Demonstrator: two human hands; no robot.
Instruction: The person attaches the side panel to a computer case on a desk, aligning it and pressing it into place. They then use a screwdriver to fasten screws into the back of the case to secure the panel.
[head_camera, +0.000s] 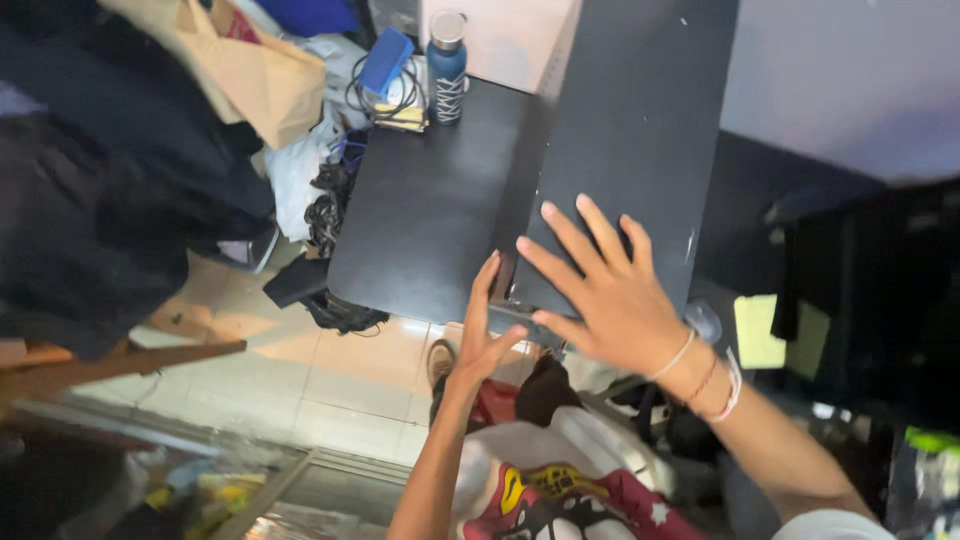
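Pressing right hand (610, 300) flat, fingers spread wide, on upright black panel (630, 130), we steady it; left hand (483, 335) open, fingertips at panel's near bottom corner, gripping nothing. Panel long axis runs away from us, standing on edge along black tabletop (430, 200); blue bottle (447, 68) at far edge, open floor left
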